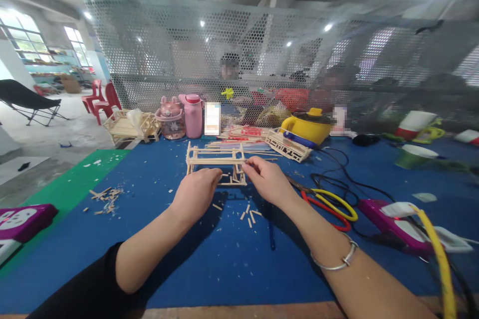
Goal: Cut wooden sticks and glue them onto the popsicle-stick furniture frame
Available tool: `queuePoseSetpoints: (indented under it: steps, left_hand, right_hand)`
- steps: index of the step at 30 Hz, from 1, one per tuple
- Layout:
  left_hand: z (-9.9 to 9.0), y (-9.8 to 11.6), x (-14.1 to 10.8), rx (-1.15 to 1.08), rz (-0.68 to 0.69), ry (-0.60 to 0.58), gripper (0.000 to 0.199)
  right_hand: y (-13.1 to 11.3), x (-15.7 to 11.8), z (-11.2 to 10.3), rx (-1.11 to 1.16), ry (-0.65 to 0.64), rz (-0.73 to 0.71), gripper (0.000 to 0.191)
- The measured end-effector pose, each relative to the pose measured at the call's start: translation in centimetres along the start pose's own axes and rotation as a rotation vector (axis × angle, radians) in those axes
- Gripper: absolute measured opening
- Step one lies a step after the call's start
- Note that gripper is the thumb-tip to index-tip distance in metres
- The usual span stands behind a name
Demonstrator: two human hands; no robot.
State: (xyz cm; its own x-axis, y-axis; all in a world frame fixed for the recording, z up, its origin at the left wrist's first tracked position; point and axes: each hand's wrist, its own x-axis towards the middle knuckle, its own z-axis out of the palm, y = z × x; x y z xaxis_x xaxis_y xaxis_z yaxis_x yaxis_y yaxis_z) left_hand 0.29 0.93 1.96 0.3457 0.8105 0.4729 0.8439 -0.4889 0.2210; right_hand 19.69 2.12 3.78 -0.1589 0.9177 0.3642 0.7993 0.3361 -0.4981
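A small frame of pale wooden sticks (215, 161) stands on the blue table top, between and just beyond my two hands. My left hand (200, 189) is closed at the frame's lower left part, its fingertips pinched near a short stick. Against the frame's right post, my right hand (265, 177) has thumb and forefinger pressed together on the wood. Short cut stick pieces (251, 215) lie on the table below the frame.
Red and yellow-handled pliers (333, 204) lie right of my right hand, near black cables and a purple power strip (396, 224). Behind stand a pink jug (193, 117), a yellow pot (309, 127) and another stick frame (288, 145). Scraps (107, 200) lie left.
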Motion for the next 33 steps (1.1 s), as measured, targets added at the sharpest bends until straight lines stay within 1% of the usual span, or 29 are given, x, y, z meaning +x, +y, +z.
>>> queuePoseSetpoints:
  steps: [3, 6, 13, 21, 33]
  left_hand:
    - [0.04, 0.02, -0.07, -0.001, 0.000, -0.003, 0.027]
    - [0.10, 0.10, -0.19, 0.006, -0.019, -0.010, 0.026]
    - [0.18, 0.34, -0.28, 0.024, -0.047, -0.015, 0.026]
    - [0.17, 0.43, -0.24, 0.034, -0.053, -0.030, 0.028]
    - [0.24, 0.42, -0.29, 0.044, -0.050, -0.030, 0.027]
  right_hand:
    - [0.07, -0.01, 0.20, -0.001, -0.023, -0.055, 0.027]
    - [0.19, -0.01, 0.26, 0.014, -0.024, -0.073, 0.026]
    - [0.25, 0.08, 0.44, 0.020, -0.025, -0.069, 0.024]
    - [0.20, 0.08, 0.53, 0.029, 0.004, -0.076, 0.025]
    - [0.37, 0.10, 0.68, 0.034, 0.003, -0.066, 0.024]
